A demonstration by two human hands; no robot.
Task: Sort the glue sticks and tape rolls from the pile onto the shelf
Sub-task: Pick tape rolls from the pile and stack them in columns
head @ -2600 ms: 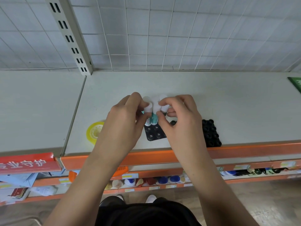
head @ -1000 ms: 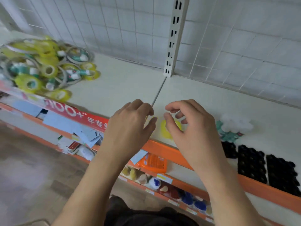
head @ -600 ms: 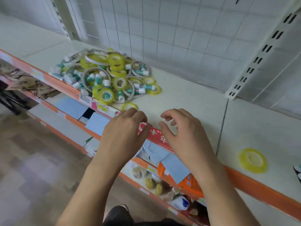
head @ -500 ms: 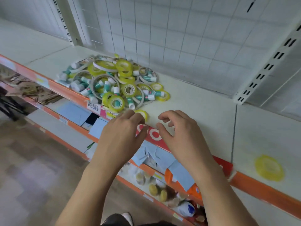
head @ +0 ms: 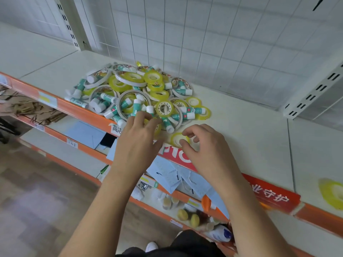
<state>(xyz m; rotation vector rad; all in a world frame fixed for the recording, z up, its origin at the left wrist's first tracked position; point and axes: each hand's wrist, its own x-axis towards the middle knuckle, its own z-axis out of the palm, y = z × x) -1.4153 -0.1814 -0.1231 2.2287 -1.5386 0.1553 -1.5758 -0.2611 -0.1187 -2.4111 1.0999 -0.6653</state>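
Starting at the right hand (head: 207, 151), centre of the frame: loosely curled, gripping nothing, forefinger and thumb parted like tongs right over a tape roll (head: 179, 139). Lies flat on the shelf (head: 241, 130), hole upward, just up-left of that hand and just clear of the pile's near edge; too close to tell whether touched yet. Clearly the nearer hand for this roll, so a short close of thumb and forefinger across the rim ought to do. Left of it, the left hand (head: 137, 143): fingers relaxed and a little spread, nothing visibly held, tips over the near edge of the pile (head: 141, 93); hard to say whether resting on the items or just above. Ahead of those tips, toward the upper part of the frame: glue sticks (head: 189, 110) lying every which way, many with the long axis on a diagonal, threaded through flat and leaning tape rings. Probably awkward to lift one without dragging its neighbours. Farther out, at the right edge of the frame, well apart from the pile and past a seam (head: 290, 145) in the shelf: a far roll (head: 332, 191), flat, perhaps marking where rolls go. If so, a carry toward the right: short for the right hand, across the body for the left.
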